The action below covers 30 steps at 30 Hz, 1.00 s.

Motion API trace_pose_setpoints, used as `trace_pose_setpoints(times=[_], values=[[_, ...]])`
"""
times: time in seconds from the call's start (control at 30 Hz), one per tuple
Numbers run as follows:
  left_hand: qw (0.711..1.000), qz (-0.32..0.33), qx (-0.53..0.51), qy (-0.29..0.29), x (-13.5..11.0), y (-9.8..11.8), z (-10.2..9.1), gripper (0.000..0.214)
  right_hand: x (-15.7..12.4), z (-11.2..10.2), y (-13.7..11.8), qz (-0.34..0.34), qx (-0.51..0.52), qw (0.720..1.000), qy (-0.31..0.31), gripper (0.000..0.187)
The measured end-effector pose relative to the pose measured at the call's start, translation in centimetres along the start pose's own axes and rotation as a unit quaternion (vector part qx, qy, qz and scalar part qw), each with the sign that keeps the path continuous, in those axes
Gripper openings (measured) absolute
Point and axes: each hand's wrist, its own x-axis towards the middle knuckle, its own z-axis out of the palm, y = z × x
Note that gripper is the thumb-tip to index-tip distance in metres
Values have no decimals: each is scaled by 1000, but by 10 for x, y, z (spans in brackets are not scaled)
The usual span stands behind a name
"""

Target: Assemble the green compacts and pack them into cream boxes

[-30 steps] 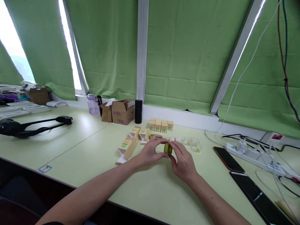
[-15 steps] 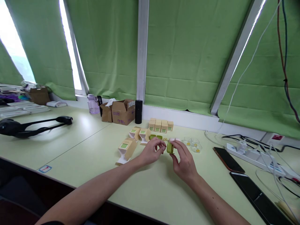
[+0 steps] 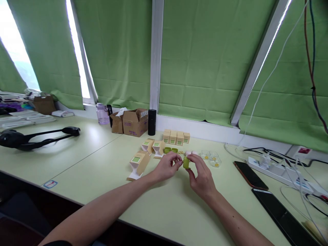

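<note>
Between thumb and fingers, my right hand [image 3: 202,176] holds a small green case [image 3: 186,163] up above the table. My left hand [image 3: 167,166] is closed in a pinch at the case's left side; what sits in its fingertips is too small to make out. Behind my hands lie two more green cases [image 3: 171,150], some tiny yellowish pieces [image 3: 180,152] and whitish items [image 3: 191,152] partly hidden by my right hand. To the right stand clear plastic cups [image 3: 214,158] with yellow bits in them. Opened cardboard boxes [image 3: 139,162] lie left of my left hand.
Several closed small boxes [image 3: 173,137] stand in a row at the back. Further left are a black cylinder [image 3: 152,122], a brown carton [image 3: 135,122] and a purple bottle [image 3: 102,114]. A phone [image 3: 250,175], a black tablet-like device [image 3: 282,215] and a power strip [image 3: 279,171] occupy the right.
My left fingertips have come closer to the green case and now meet its left side. The case has turned slightly in my right hand.
</note>
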Motion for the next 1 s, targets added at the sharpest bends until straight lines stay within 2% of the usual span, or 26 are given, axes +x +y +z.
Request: trace_pose_setpoints(times=[1.0], values=[[1000, -4, -24, 0, 0, -1, -1, 14, -1, 3, 2, -3, -6, 1000, -6, 46]])
